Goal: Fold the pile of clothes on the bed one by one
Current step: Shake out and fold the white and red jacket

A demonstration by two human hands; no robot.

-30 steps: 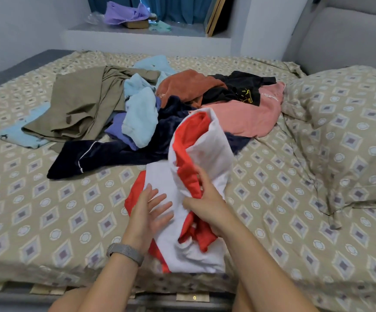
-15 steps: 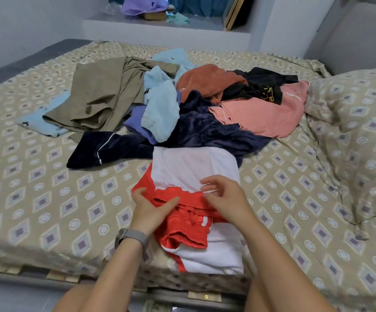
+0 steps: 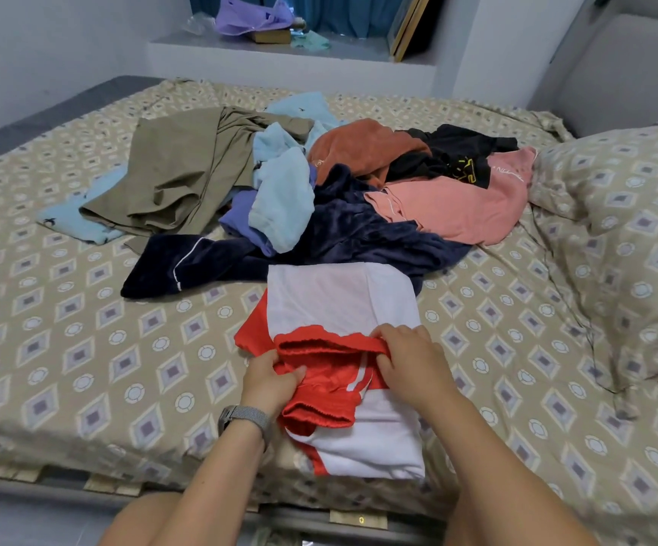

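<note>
A white and red shirt [image 3: 339,301] lies flat near the bed's front edge, its red collar and sleeve bunched in the middle. My left hand [image 3: 270,382] pinches the red fabric on the left side. My right hand [image 3: 412,358] grips the red band on the right. Behind the shirt sits the pile of unfolded clothes: a navy velvet garment [image 3: 358,238], a pink shirt [image 3: 457,206], a rust top [image 3: 362,149], a black piece [image 3: 457,155], light blue items [image 3: 284,202] and an olive garment [image 3: 177,171].
The bed [image 3: 83,329] carries a beige diamond-patterned sheet. A matching pillow [image 3: 626,214] lies at the right. A ledge [image 3: 280,45] behind the bed holds a purple cloth and small items. Wooden slats show under the front edge.
The raised shirt half has been laid down flat on the bed. Both hands moved onto the red middle part and closed on it.
</note>
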